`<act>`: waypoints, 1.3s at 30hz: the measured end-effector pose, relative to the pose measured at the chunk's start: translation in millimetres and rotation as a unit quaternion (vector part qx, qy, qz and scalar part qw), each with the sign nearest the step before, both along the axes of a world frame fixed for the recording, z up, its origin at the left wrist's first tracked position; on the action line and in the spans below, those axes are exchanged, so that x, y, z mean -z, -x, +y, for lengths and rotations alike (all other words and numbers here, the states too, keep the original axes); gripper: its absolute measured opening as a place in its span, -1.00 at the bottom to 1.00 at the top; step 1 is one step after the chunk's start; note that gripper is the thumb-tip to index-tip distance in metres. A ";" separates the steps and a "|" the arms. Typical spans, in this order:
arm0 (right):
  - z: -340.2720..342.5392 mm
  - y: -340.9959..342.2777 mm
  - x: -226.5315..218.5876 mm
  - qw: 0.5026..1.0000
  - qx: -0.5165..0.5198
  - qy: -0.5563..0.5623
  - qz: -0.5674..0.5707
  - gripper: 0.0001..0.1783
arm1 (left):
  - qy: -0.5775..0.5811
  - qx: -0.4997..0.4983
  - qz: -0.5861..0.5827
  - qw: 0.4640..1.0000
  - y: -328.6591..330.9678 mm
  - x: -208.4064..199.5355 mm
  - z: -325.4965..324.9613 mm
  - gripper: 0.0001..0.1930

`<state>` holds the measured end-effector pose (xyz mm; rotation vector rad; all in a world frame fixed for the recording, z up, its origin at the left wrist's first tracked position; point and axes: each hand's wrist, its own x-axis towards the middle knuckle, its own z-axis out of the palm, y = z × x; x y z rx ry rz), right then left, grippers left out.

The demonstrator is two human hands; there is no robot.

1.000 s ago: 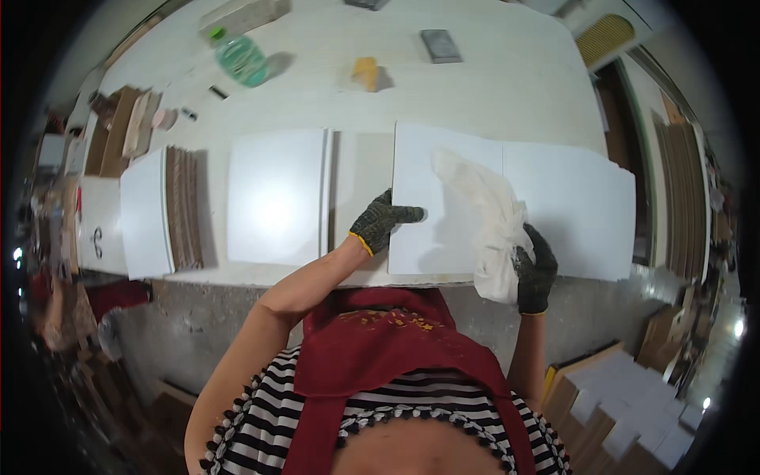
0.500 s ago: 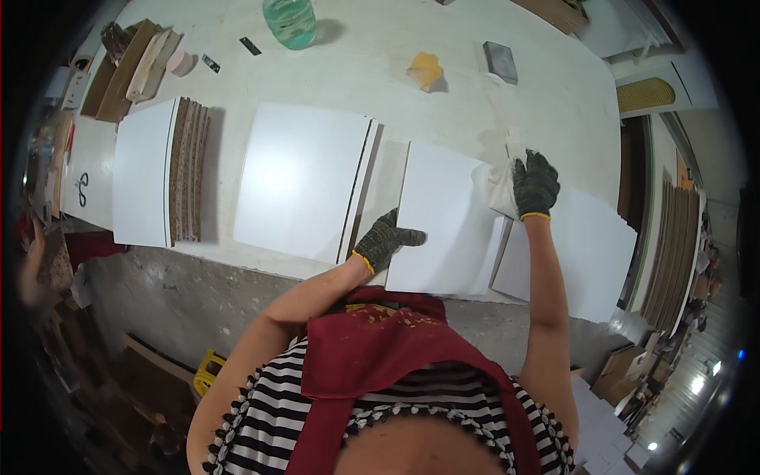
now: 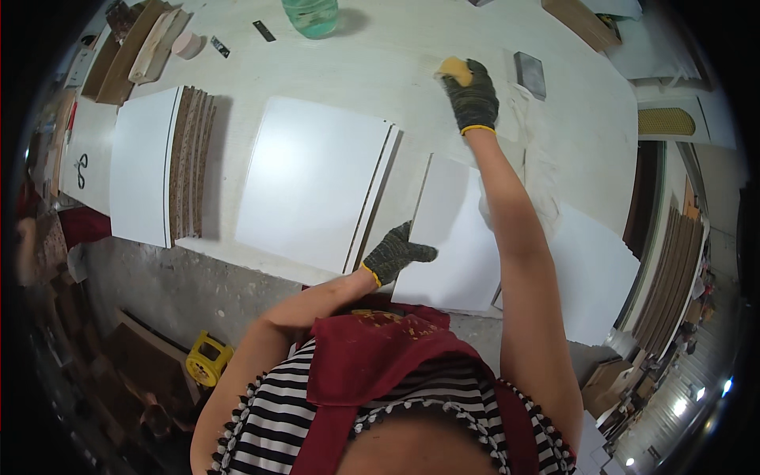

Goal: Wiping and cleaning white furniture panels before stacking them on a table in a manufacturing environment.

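Far left of the frame, a stack of boards (image 3: 162, 162) sits on the counter (image 3: 380, 71), white face up, brown raw edges showing on its right side, with scissors (image 3: 81, 169) lying further left. Moving in, a second stack of white panels (image 3: 317, 182) fills the middle, thin edges stepped along its right side.

Now the left hand (image 3: 396, 253), gloved in dark knit, lies flat with fingers spread on the near corner of a single white panel (image 3: 455, 237), pinning it down and clasping nothing. That panel looks stiff and smooth, probably slick on its coated face, so pressing flat or taking it by the edges would suit it best.

Further right and up, the right hand (image 3: 473, 95), also gloved, is at full reach in the upper middle of the frame, fingers closed on a yellow sponge (image 3: 454, 70) that rests on the counter. The sponge looks soft and light, easy to pinch from the top. A green bottle (image 3: 310, 14) stands to its upper left, a small grey block (image 3: 530, 74) just to its right, and a white cloth (image 3: 538, 170) trails down beside the forearm.

There is open counter around the sponge; the panel's near edge sits close to the counter's front edge, and another white panel (image 3: 598, 269) overhangs lower right.
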<state>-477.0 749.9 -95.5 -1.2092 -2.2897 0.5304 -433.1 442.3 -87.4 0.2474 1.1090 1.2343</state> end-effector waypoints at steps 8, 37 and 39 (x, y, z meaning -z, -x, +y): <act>-78.3 -66.4 -58.8 0.901 -0.202 0.338 0.180 -0.51 | 0.009 0.007 0.043 0.999 9.4 -0.1 -6.9 -0.49; -40.8 -117.2 -52.8 0.996 -0.022 0.038 -0.076 -0.37 | 0.003 -0.009 -0.028 1.000 4.5 -12.7 -12.3 -0.51; -33.4 -157.2 -44.0 0.999 -0.028 0.038 0.026 -0.49 | -0.033 -0.062 -0.065 0.995 3.2 -10.5 -17.7 -0.56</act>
